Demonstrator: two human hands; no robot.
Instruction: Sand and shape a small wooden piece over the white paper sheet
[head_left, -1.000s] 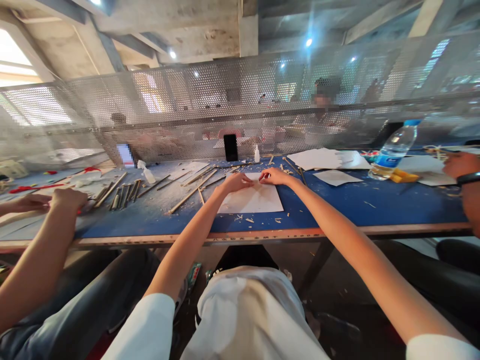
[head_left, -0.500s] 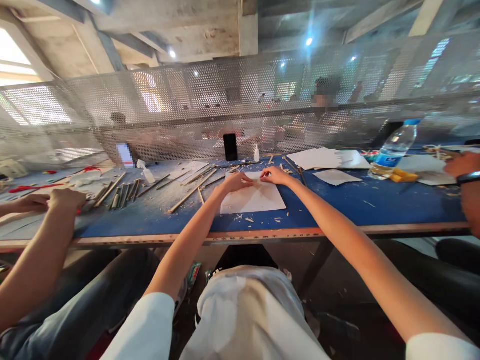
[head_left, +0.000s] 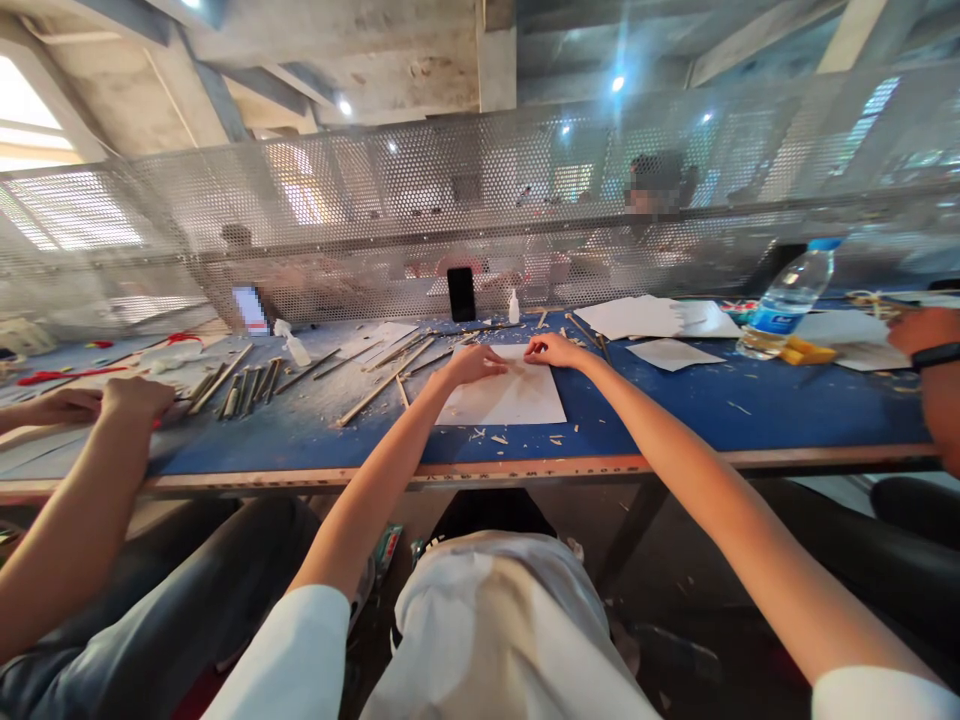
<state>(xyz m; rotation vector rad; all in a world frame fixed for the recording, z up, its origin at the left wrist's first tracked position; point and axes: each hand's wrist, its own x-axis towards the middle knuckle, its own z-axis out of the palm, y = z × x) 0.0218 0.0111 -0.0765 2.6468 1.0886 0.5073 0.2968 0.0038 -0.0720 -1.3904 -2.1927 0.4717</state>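
A white sheet of paper lies on the blue table in front of me. My left hand rests over its upper left part, fingers stretched out toward the right and lying flat. Near the sheet's top right edge is my right hand, its thumb and fingers curled together in a pinch. Whatever sits between those fingertips is too small to make out. A narrow gap separates the two hands, with paper showing between them.
Bamboo sticks and shavings lie to the left. A phone and a small white bottle stand by the mesh screen. On the right are paper sheets, a water bottle and a co-worker's hand. Another co-worker's hands work at left.
The sheet has shifted slightly to the left. My right hand has moved a little to the right, and my left hand stays nearly in place.
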